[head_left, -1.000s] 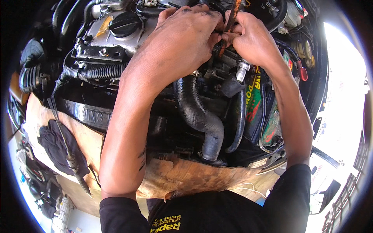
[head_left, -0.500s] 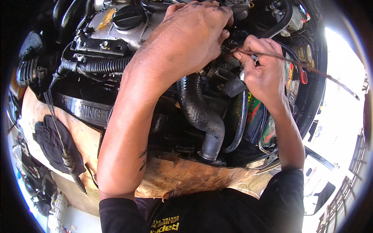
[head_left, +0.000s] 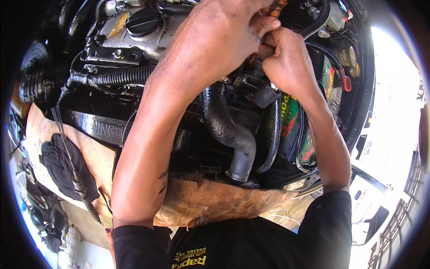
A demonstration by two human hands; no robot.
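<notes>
My left hand (head_left: 226, 33) reaches across to the upper middle of the engine bay, its fingers bent and partly hidden behind its own back. Right beside it, my right hand (head_left: 286, 56) is closed, thumb and fingers pressed together. Between them shows a reddish-brown strip (head_left: 268, 50), mostly covered by the fingers. An orange-brown piece with dark bands (head_left: 277, 8) sticks up above my left thumb; whether it belongs to the strip I cannot tell. Below the hands lie a thick black radiator hose (head_left: 230, 130) and a black capped fitting (head_left: 266, 96).
The engine cover with its black oil cap (head_left: 143, 23) is at upper left. A battery (head_left: 289, 121) and a red-ended cable (head_left: 346, 83) stand right. Brown sheeting (head_left: 215, 201) covers the front edge; a dark cloth (head_left: 67, 163) and cable puller-like rod (head_left: 79, 186) lie left.
My right hand has moved up and left against my left hand and turned. The long strip that trailed from it to the right is now mostly out of sight.
</notes>
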